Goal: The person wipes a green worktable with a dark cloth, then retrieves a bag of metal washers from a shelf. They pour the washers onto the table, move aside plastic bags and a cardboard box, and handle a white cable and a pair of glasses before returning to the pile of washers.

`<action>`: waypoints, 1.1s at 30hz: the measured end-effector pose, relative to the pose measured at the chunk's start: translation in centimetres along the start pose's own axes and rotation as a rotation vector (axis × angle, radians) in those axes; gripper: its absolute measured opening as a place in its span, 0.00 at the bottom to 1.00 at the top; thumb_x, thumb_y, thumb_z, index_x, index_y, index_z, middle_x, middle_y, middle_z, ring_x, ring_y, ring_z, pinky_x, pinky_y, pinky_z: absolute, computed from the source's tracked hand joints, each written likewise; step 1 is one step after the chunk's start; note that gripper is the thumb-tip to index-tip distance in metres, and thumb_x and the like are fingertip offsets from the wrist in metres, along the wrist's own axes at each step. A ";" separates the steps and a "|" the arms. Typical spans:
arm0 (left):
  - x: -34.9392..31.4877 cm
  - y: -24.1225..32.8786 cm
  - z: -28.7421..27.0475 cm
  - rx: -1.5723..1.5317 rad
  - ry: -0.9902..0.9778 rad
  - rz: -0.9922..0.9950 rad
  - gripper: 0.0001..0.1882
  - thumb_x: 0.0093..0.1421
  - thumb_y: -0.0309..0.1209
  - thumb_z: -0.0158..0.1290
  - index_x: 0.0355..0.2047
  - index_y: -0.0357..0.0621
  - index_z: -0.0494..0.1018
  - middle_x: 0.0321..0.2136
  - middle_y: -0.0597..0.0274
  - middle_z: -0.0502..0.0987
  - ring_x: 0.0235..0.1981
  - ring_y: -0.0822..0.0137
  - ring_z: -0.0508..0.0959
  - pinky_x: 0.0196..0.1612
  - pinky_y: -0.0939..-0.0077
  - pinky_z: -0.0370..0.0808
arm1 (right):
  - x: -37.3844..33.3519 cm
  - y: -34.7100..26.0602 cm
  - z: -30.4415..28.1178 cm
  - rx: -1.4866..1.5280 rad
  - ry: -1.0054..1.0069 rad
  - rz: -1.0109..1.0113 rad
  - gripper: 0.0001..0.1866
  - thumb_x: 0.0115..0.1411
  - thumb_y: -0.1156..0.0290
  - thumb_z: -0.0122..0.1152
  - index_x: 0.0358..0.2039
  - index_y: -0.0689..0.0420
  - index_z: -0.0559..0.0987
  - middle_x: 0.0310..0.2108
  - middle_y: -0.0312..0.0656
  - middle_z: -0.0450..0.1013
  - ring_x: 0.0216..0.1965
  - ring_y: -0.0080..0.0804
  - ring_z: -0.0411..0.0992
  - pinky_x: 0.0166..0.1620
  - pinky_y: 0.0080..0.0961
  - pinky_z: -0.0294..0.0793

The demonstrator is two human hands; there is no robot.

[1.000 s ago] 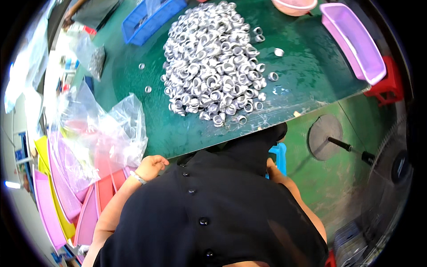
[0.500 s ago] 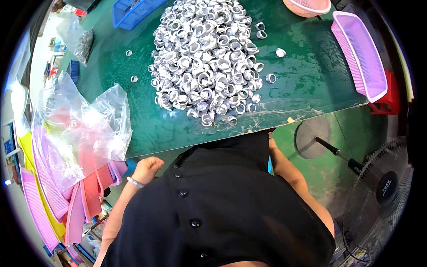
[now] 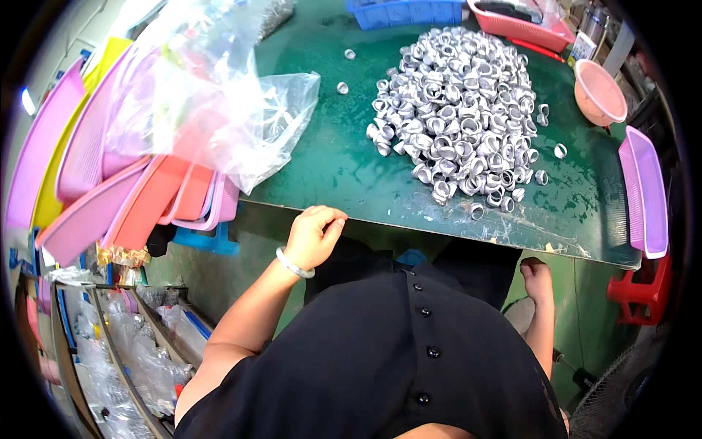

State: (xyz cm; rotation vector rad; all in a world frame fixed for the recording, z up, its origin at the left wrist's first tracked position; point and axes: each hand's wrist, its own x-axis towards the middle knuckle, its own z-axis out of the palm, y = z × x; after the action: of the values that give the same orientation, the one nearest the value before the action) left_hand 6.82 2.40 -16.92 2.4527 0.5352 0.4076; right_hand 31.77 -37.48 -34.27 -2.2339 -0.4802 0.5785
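Note:
My left hand (image 3: 314,238), with a pale bangle (image 3: 294,264) at the wrist, hovers just in front of the table's near edge. Its fingers are loosely curled, the thumb against them, and nothing shows in them. Lower on the other side of my body hangs my right hand (image 3: 537,279), its fingers folded in and nothing visible between them. A heap of small silvery ring-shaped metal parts (image 3: 468,110) lies on the green table (image 3: 329,161), with several loose rings around it. Neither hand touches the heap.
At the left, stacked pink, red and yellow plastic baskets (image 3: 139,197) sit under a clear plastic bag (image 3: 219,110). A blue bin (image 3: 406,13), a peach basket (image 3: 599,91) and a purple basket (image 3: 643,194) line the table's far and right sides. A red stool (image 3: 640,296) stands at right.
The view has turned left, so the heap appears farther right and the baskets larger. My left hand has come forward and up towards the table edge; my right hand stays low beside me.

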 end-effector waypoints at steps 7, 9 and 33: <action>0.1 2.9 -10.0 0.170 0.678 0.182 0.12 0.45 0.18 0.50 0.33 0.35 0.70 0.26 0.59 0.69 0.22 0.69 0.68 0.27 0.79 0.67 | -3.0 -8.6 -1.1 -0.046 -0.216 -0.213 0.09 0.47 0.74 0.57 0.29 0.65 0.75 0.19 0.43 0.72 0.21 0.26 0.69 0.27 0.23 0.68; 0.8 1.8 -13.5 -0.066 0.891 0.130 0.13 0.47 0.21 0.52 0.36 0.35 0.69 0.26 0.62 0.69 0.22 0.74 0.67 0.26 0.81 0.67 | -4.5 -12.4 -2.3 -0.041 -0.329 -0.286 0.11 0.46 0.73 0.60 0.30 0.64 0.76 0.19 0.43 0.72 0.21 0.26 0.70 0.28 0.22 0.69; 1.7 12.3 -14.5 -0.969 -0.156 0.886 0.11 0.57 0.33 0.43 0.39 0.46 0.68 0.36 0.57 0.65 0.20 0.72 0.67 0.21 0.79 0.62 | -0.7 -24.9 -4.0 -0.195 -0.450 -0.592 0.12 0.50 0.74 0.58 0.36 0.63 0.73 0.24 0.42 0.73 0.24 0.24 0.70 0.29 0.21 0.69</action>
State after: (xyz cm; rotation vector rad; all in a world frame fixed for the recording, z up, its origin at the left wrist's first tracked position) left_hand 5.97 1.01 2.13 1.5971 -0.7201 0.6170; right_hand 29.46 -24.31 -12.81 -1.9800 -1.4172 0.7296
